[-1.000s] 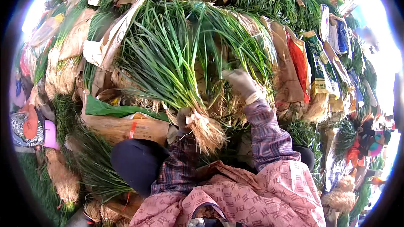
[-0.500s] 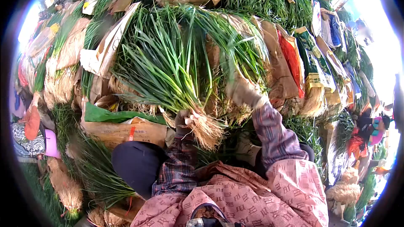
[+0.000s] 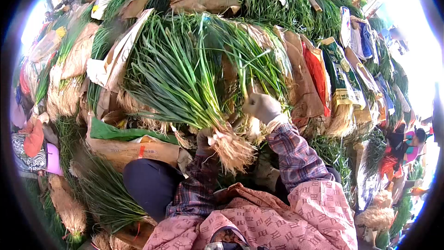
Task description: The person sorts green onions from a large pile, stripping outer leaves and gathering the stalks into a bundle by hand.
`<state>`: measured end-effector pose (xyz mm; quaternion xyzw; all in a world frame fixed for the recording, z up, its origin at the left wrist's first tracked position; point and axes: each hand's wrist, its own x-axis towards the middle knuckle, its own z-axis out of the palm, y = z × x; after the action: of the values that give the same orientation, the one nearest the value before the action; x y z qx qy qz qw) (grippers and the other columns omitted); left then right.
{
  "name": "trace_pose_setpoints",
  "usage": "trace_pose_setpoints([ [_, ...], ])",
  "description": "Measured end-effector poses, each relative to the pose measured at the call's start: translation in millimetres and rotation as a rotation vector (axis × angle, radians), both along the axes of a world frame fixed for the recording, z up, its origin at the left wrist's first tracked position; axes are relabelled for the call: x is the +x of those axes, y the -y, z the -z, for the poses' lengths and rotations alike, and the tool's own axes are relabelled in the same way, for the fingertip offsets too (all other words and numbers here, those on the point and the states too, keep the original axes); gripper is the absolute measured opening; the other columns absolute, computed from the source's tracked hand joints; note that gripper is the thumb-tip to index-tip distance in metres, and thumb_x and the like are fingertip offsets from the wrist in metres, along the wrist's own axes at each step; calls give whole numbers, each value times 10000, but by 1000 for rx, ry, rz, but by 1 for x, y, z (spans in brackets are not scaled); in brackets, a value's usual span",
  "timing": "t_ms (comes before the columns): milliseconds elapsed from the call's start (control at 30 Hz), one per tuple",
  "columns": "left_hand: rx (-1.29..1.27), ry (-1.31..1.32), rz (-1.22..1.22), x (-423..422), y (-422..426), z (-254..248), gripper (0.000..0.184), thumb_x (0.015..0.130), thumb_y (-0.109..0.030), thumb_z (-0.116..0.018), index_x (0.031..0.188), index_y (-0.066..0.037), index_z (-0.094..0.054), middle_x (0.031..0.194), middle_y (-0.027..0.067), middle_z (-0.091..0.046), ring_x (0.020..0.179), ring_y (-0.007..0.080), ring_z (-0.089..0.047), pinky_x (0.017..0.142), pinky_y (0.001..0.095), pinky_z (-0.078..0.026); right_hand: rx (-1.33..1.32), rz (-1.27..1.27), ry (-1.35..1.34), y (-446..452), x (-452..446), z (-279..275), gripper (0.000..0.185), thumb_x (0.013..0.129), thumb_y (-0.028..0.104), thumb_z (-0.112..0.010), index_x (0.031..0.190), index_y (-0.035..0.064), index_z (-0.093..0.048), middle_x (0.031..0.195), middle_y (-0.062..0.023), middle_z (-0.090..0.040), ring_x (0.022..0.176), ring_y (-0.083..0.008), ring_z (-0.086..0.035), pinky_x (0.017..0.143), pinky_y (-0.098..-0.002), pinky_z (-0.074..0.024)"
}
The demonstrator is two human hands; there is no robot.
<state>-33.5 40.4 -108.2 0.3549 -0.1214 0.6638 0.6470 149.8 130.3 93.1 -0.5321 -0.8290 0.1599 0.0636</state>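
Observation:
My left hand (image 3: 205, 141), in a dark glove, is closed around the base of a large bunch of green onions (image 3: 185, 78). Their long flat leaves fan up and to the left, while pale bulbs and a tuft of stringy roots (image 3: 234, 152) stick out right of the hand. My right hand (image 3: 263, 107), in a light grey glove, has its fingers curled in a pinch around a single green onion stalk (image 3: 243, 81). The stalk's lower end is hard to make out. Behind both hands lie more loose green onions (image 3: 266, 60).
Tied bundles wrapped in brown paper (image 3: 303, 78) line the pile, with a green-and-white bag (image 3: 344, 71) at right. A paper sack with green lining (image 3: 134, 148) lies left of my knee (image 3: 150, 185). Other people sit at the far left (image 3: 34, 146) and right (image 3: 409, 146).
My right hand, blurred before, now shows clearly with a stalk upright in its fingers and sits slightly left. The bunch in my left hand has shifted a little down and right.

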Motion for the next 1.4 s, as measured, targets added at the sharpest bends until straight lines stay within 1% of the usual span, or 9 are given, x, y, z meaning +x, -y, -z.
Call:
trace_pose_setpoints([
  [200, -251, -47, -294, 8, 20, -44, 78, 826, -102, -611, 786, -41, -640, 865, 147, -665, 823, 310, -642, 772, 523, -514, -421, 132, 95, -10, -37, -20, 637, 855, 600, -489, 984, -9, -623, 844, -189, -658, 809, -228, -648, 757, -336, -505],
  [467, -210, -86, -355, 12, 15, -22, 138, 814, -114, -639, 904, -9, -632, 872, 165, -659, 809, 323, -641, 739, 511, -531, -71, -13, 322, -48, -90, 34, 218, 870, 192, -490, 946, 53, -641, 880, -162, -658, 822, -315, -639, 737, -382, -511],
  [533, -233, -82, -367, 12, 15, -16, 168, 826, -119, -628, 947, -2, -627, 890, 175, -655, 815, 333, -642, 719, 539, -533, -52, 71, -16, -52, -74, 48, 232, 876, 203, -483, 964, 47, -630, 834, -109, -665, 757, -263, -641, 701, -349, -515],
  [633, -110, 113, -250, 23, 10, -47, 195, 840, -133, -620, 980, 3, -620, 934, 184, -646, 803, 341, -648, 700, 578, -533, -721, 646, -1462, -70, -24, 73, 200, 908, 172, -438, 1005, 62, -573, 762, -60, -585, 521, -130, -446, 553, -265, -446],
  [700, -88, 166, -152, 19, 10, -68, 227, 821, -132, -629, 1001, 5, -604, 955, 189, -640, 803, 358, -643, 702, 560, -536, -712, 502, -1845, -68, 7, 48, 136, 904, 182, -442, 875, 70, -512, 696, -34, -533, 530, -113, -457, 482, -219, -418],
  [833, -179, 88, -204, 12, 6, -9, 268, 790, -113, -631, 1025, 8, -583, 982, 204, -630, 824, 390, -631, 713, 548, -530, -689, -571, -430, -33, 72, 40, 264, 910, 212, -426, 815, 54, -615, 714, -79, -608, 655, -146, -587, 557, -252, -464],
  [933, -154, 76, -141, 13, -2, -19, 219, 781, -97, -627, 968, 12, -593, 990, 216, -626, 837, 395, -627, 708, 553, -524, -943, -415, 444, 11, 67, 18, 350, 812, 346, -631, 954, 26, -647, 819, -135, -669, 779, -192, -642, 662, -353, -518],
  [1133, -66, 67, -62, 22, -12, -23, 125, 763, -65, -618, 853, 20, -613, 1006, 239, -618, 861, 403, -620, 697, 564, -513, -55, 330, 278, -55, 4, 30, 264, 806, 305, -614, 928, 74, -652, 792, -172, -657, 753, -320, -652, 686, -416, -502],
  [1400, -262, 109, -193, 31, -13, 19, 62, 785, -40, -640, 842, -15, -637, 950, 214, -642, 844, 351, -642, 719, 567, -536, -137, -230, -220, 11, 11, 9, 298, 903, 352, -547, 917, 75, -655, 731, -66, -658, 631, -177, -620, 627, -292, -526],
])
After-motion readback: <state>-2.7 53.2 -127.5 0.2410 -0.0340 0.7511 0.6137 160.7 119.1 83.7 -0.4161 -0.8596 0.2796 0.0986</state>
